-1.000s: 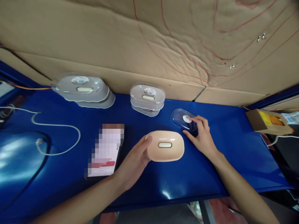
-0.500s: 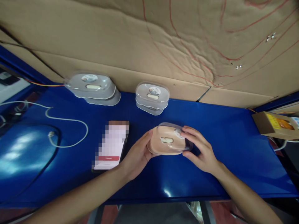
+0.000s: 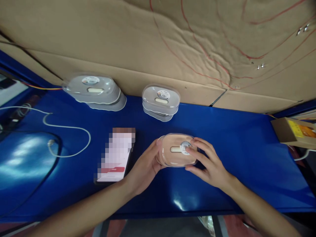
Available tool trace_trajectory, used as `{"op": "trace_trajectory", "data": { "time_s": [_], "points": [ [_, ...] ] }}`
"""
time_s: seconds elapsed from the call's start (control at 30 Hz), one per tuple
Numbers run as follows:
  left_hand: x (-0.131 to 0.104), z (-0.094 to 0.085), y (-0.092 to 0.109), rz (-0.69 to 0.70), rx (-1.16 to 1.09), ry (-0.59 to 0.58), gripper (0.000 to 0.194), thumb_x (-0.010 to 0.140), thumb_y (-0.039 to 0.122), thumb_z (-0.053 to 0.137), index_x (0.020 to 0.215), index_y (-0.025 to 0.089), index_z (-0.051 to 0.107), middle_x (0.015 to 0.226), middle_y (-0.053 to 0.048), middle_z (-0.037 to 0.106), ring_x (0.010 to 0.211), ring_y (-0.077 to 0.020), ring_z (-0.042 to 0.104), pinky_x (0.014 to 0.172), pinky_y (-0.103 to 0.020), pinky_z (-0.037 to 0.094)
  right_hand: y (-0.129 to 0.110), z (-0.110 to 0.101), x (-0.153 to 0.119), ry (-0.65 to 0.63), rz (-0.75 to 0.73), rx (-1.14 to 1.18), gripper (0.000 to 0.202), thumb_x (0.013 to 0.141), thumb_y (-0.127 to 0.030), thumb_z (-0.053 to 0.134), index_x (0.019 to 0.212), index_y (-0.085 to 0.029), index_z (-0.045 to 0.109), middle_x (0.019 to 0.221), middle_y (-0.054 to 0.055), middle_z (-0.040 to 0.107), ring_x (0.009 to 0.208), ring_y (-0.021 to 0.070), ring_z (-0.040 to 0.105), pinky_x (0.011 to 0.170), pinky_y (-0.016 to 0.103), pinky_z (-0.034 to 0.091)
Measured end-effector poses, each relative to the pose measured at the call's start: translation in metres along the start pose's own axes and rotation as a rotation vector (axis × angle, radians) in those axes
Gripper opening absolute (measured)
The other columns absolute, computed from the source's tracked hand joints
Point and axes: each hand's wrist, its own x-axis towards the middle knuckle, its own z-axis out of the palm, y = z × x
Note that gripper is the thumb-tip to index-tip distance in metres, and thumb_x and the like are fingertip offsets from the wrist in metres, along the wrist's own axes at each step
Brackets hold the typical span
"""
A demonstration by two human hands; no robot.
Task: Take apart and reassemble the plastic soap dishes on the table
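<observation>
Between my hands is a peach-coloured oval plastic box (image 3: 168, 154) with a pale rectangular piece in its top. Over it lies a clear lid (image 3: 181, 161) bearing a round white label (image 3: 185, 148). My left hand (image 3: 148, 164) is wrapped round the left end of the box, thumb at the upper edge and fingers partly hidden beneath. My right hand (image 3: 209, 161) grips the right end of the lid, with a fingertip on the label. The lid covers the box top and appears lined up with its outline.
Grey boxes with clear lids stand in two stacks, one at the back left (image 3: 106, 95) and one at the back centre (image 3: 161, 102). A phone (image 3: 116, 158) lies left of my left hand. A white cable (image 3: 74, 128) curls across the blue table (image 3: 222, 131); a cardboard box (image 3: 293, 131) stands far right.
The clear lid has slid left over the peach box, from sticking out past its right end to covering it. My right hand has moved left with it; my left hand keeps its hold.
</observation>
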Motion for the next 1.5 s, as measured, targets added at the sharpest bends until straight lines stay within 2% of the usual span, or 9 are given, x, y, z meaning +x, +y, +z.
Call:
{"op": "trace_trajectory", "data": {
  "time_s": [0.2, 0.43, 0.6, 0.8, 0.9, 1.0, 1.13, 1.37, 1.5],
  "points": [
    [-0.003, -0.001, -0.002, 0.084, 0.049, 0.002, 0.048, 0.09, 0.043, 0.081, 0.132, 0.026, 0.067, 0.137, -0.01, 0.071, 0.128, -0.0294, 0.064, 0.098, -0.036, 0.053, 0.0, -0.002, -0.001, 0.002, -0.055, -0.071, 0.075, 0.095, -0.035, 0.078, 0.161, -0.032, 0.043, 0.147, 0.014, 0.059, 0.144, 0.039, 0.052, 0.112, 0.06, 0.055],
    [-0.003, 0.005, -0.003, 0.181, 0.079, -0.027, 0.046, 0.088, 0.037, 0.084, 0.13, 0.027, 0.069, 0.144, -0.011, 0.068, 0.139, -0.0329, 0.058, 0.116, -0.046, 0.044, 0.002, -0.001, -0.005, 0.04, -0.096, -0.128, 0.074, 0.096, -0.028, 0.077, 0.161, -0.032, 0.043, 0.143, 0.013, 0.061, 0.143, 0.0362, 0.053, 0.11, 0.058, 0.058],
    [-0.005, 0.008, -0.001, 0.25, 0.097, -0.114, 0.041, 0.092, 0.034, 0.08, 0.132, 0.03, 0.068, 0.148, -0.008, 0.067, 0.141, -0.0311, 0.058, 0.115, -0.042, 0.047, 0.003, 0.005, -0.009, 0.072, -0.103, -0.136, 0.076, 0.094, -0.024, 0.078, 0.16, -0.032, 0.043, 0.143, 0.012, 0.061, 0.144, 0.0342, 0.051, 0.112, 0.056, 0.057],
    [-0.001, 0.001, -0.003, 0.062, 0.05, 0.041, 0.044, 0.092, 0.046, 0.078, 0.129, 0.024, 0.07, 0.132, -0.01, 0.075, 0.121, -0.0285, 0.069, 0.093, -0.035, 0.055, 0.004, 0.006, -0.005, -0.031, -0.057, -0.081, 0.074, 0.096, -0.039, 0.076, 0.161, -0.031, 0.041, 0.148, 0.014, 0.059, 0.147, 0.0378, 0.05, 0.115, 0.061, 0.053],
    [0.001, 0.0, -0.002, 0.004, -0.019, 0.013, 0.046, 0.096, 0.055, 0.069, 0.127, 0.02, 0.072, 0.129, -0.012, 0.076, 0.119, -0.0298, 0.069, 0.094, -0.037, 0.056, 0.008, 0.002, -0.004, -0.044, -0.108, -0.068, 0.079, 0.097, -0.039, 0.075, 0.165, -0.03, 0.035, 0.148, 0.013, 0.062, 0.149, 0.0378, 0.05, 0.118, 0.061, 0.051],
    [0.0, 0.002, 0.0, -0.006, -0.086, -0.03, 0.053, 0.1, 0.06, 0.06, 0.134, 0.02, 0.069, 0.136, -0.013, 0.073, 0.125, -0.031, 0.067, 0.104, -0.042, 0.053, 0.02, -0.005, -0.003, -0.044, -0.068, -0.046, 0.084, 0.097, -0.035, 0.075, 0.167, -0.031, 0.03, 0.155, 0.013, 0.057, 0.15, 0.0379, 0.049, 0.118, 0.061, 0.051],
    [-0.001, 0.002, 0.002, -0.054, -0.136, 0.032, 0.059, 0.103, 0.059, 0.054, 0.145, 0.018, 0.06, 0.139, -0.016, 0.07, 0.122, -0.0341, 0.07, 0.11, -0.051, 0.049, 0.047, -0.012, 0.003, 0.053, 0.048, -0.131, 0.081, 0.097, -0.031, 0.074, 0.166, -0.033, 0.033, 0.161, 0.013, 0.052, 0.151, 0.0381, 0.047, 0.12, 0.066, 0.046],
    [-0.003, -0.002, -0.009, -0.104, 0.006, -0.081, 0.041, 0.105, 0.048, 0.051, 0.121, 0.015, 0.07, 0.116, -0.014, 0.073, 0.096, -0.0267, 0.071, 0.09, -0.044, 0.054, 0.095, -0.019, 0.018, 0.096, 0.255, -0.336, 0.068, 0.1, -0.035, 0.064, 0.163, -0.03, 0.04, 0.168, 0.012, 0.042, 0.157, 0.0378, 0.037, 0.124, 0.067, 0.036],
    [-0.005, -0.003, -0.011, -0.094, 0.052, -0.12, 0.037, 0.102, 0.049, 0.054, 0.11, 0.017, 0.071, 0.104, -0.011, 0.072, 0.087, -0.0231, 0.068, 0.081, -0.039, 0.052, 0.099, -0.022, 0.031, 0.089, 0.315, -0.372, 0.054, 0.105, -0.031, 0.052, 0.158, -0.027, 0.047, 0.168, 0.014, 0.043, 0.158, 0.0387, 0.035, 0.122, 0.069, 0.033]
  ]
}}
